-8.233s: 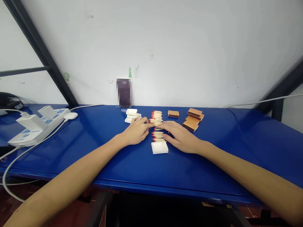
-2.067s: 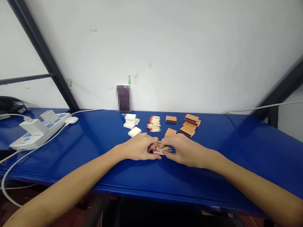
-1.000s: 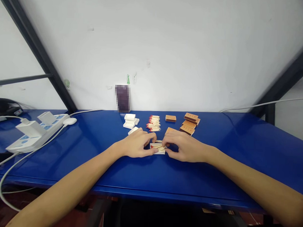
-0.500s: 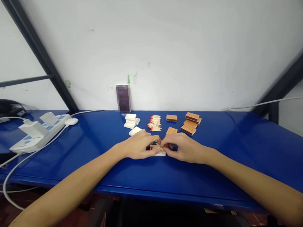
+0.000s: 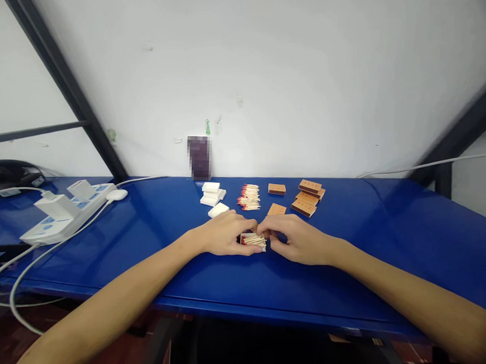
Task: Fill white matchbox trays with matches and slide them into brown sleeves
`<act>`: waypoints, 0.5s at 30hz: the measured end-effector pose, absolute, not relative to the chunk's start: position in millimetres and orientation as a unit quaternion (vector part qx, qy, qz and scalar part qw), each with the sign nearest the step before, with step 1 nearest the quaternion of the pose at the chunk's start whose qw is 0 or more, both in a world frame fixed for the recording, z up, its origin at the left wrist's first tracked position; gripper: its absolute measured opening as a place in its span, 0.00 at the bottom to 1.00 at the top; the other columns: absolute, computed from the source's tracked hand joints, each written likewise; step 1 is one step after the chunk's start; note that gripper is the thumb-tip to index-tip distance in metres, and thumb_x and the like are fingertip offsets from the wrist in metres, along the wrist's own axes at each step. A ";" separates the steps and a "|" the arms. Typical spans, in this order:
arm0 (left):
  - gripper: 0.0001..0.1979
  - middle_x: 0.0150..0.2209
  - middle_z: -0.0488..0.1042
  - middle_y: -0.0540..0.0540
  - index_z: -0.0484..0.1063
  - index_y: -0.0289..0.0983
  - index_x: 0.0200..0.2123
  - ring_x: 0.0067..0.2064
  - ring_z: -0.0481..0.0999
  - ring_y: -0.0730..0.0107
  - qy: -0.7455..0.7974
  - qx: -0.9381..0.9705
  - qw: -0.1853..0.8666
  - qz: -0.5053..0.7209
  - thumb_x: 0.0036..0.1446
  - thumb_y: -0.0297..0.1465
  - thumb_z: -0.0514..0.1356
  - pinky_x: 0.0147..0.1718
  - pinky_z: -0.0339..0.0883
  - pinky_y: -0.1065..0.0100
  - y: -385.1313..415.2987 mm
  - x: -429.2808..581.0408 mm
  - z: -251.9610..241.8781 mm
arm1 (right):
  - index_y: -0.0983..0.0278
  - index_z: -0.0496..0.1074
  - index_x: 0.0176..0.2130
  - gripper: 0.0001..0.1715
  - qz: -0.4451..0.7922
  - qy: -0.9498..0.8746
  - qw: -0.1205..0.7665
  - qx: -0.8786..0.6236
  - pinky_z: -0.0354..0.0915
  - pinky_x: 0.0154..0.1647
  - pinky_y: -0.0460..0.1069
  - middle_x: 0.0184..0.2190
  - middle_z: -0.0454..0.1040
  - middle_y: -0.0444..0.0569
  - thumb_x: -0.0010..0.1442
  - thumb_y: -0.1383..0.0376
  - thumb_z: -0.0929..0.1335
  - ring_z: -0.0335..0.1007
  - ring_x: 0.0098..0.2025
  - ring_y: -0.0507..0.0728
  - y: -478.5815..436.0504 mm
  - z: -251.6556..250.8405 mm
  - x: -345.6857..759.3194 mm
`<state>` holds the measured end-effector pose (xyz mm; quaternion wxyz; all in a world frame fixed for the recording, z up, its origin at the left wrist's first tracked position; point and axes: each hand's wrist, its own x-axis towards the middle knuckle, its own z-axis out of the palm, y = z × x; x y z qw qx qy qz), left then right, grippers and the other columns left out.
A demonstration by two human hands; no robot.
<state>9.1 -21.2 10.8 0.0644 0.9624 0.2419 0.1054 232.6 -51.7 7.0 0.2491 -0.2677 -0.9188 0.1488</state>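
Mid-frame, matches are best levelled with the matchbox tray gripped by the left hand; the right hand's hold is unclear.

Free tabletop between forearms, match pile and matchboxes as obstacles beyond

Nothing legible. Orange-brown flat cardboard matchbox sleeves piled far right: row of small dark characters on top faces, too small to read. Similar unreadable characters on single orange-brown rectangular cardboard sleeve, far centre.
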 end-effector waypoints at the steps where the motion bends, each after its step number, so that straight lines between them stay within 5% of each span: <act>1: 0.20 0.23 0.68 0.52 0.65 0.37 0.31 0.24 0.64 0.72 0.242 0.961 0.072 0.110 0.61 0.49 0.56 0.31 0.56 0.67 -21.6 8.7 11.1 | 0.63 0.71 0.39 0.13 0.149 -0.918 0.249 -0.269 0.61 0.31 0.48 0.27 0.72 0.44 0.57 0.75 0.63 0.64 0.27 0.53 -51.4 7.0 233.0; 8: 0.17 0.24 0.70 0.53 0.66 0.38 0.36 0.26 0.68 0.72 0.257 0.946 0.123 0.156 0.62 0.47 0.55 0.27 0.56 0.69 -17.0 6.1 6.8 | 0.62 0.69 0.44 0.14 0.087 -0.900 0.301 -0.303 0.58 0.30 0.48 0.25 0.69 0.42 0.60 0.73 0.61 0.62 0.27 0.52 -45.0 1.8 235.7; 15: 0.19 0.22 0.69 0.52 0.71 0.38 0.36 0.25 0.68 0.69 0.256 0.958 0.016 0.129 0.56 0.49 0.58 0.29 0.55 0.68 -15.2 6.2 4.7 | 0.63 0.70 0.42 0.14 0.042 -0.890 0.305 -0.337 0.62 0.37 0.51 0.33 0.73 0.49 0.58 0.74 0.61 0.67 0.34 0.56 -33.1 -7.1 241.2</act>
